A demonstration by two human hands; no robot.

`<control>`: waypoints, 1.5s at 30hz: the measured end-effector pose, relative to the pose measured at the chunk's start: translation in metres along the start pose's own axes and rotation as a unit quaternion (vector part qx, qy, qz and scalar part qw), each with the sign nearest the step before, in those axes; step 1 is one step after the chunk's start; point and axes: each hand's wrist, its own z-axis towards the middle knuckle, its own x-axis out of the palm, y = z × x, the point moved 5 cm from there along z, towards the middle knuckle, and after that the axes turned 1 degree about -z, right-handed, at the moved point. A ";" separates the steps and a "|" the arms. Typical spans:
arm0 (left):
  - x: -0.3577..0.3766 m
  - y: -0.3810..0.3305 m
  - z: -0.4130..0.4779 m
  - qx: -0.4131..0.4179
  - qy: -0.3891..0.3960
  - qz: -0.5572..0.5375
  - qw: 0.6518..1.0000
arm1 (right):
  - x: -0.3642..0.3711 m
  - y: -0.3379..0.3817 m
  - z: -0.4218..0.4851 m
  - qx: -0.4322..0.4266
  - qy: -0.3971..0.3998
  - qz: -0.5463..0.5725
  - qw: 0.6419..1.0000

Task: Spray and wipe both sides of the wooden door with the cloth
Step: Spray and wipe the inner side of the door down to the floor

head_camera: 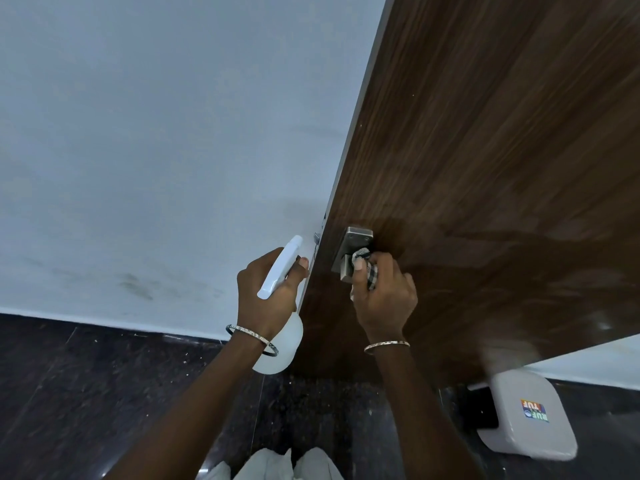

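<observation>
So the right hand (384, 299) is bunching the cloth (367, 271) on the handle (353, 247), and the wooden door (485, 150) spreads up-right of it. The left hand (266, 289) is wrapped round the spray bottle (280, 268), just off the door's edge.

One wooden door (485, 133), filling the right of the frame. One metal handle (353, 251) at mid-frame. Two hands at lower centre: left hand (266, 289), right hand (384, 299). One spray bottle (280, 268). One cloth (369, 275). Two bangles: left bangle (247, 333), right bangle (386, 345). One white plastic object (512, 424) at lower right, with one sticker (535, 410).
</observation>
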 end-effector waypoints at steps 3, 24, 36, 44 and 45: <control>-0.001 0.000 0.000 -0.002 0.007 -0.003 1.000 | -0.004 -0.006 0.006 0.041 0.033 0.043 0.998; -0.006 0.008 -0.009 0.005 0.026 -0.007 1.000 | -0.003 0.008 0.003 -0.010 0.031 -0.030 0.999; -0.011 0.005 -0.015 -0.006 0.008 -0.006 1.000 | -0.003 -0.011 0.007 0.252 0.081 0.098 0.959; -0.018 0.011 -0.014 -0.029 0.018 -0.010 0.999 | -0.018 -0.079 -0.069 0.647 -0.166 0.377 0.642; -0.018 0.011 -0.012 -0.030 0.019 -0.007 0.999 | -0.021 -0.068 -0.078 0.645 -0.161 0.359 0.655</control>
